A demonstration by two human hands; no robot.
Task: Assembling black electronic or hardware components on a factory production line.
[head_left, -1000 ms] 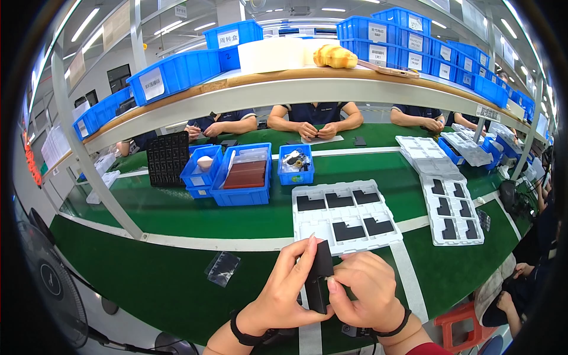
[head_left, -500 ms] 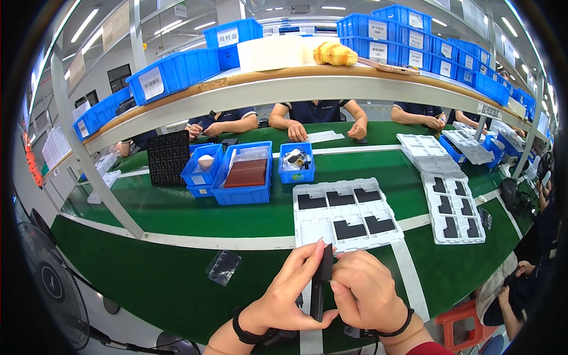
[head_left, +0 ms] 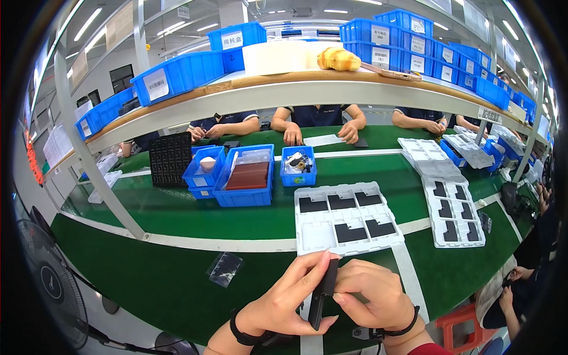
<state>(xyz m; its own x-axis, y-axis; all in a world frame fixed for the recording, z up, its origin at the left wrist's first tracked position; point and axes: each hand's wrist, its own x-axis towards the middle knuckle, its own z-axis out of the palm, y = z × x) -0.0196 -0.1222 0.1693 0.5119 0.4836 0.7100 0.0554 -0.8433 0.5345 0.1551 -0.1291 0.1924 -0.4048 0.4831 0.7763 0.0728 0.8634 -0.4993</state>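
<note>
My left hand [head_left: 281, 302] grips a thin black plastic part [head_left: 323, 294] by its ends, fingers at the top and thumb at the bottom. The part stands on edge, tilted, its narrow side toward me. My right hand [head_left: 376, 296] is closed, its thumb and curled fingers at the part's right edge; what lies inside those fingers is hidden. Just beyond my hands lies a white moulded tray [head_left: 312, 236]. Several flat black notched pieces [head_left: 351, 232] sit in its compartments, and the front-left compartment holds none.
A second white tray [head_left: 438, 237] with black pieces lies to the right. Blue bins [head_left: 245, 198] and an upright black tray [head_left: 170, 160] stand left, under a shelf [head_left: 284, 94]. A clear bag [head_left: 225, 269] lies on the green table. Co-workers' hands [head_left: 352, 131] work opposite.
The black part leans further to the right at its top. My right hand has shifted slightly right and down along its edge. Across the table, a co-worker's hands have moved closer to a white strip.
</note>
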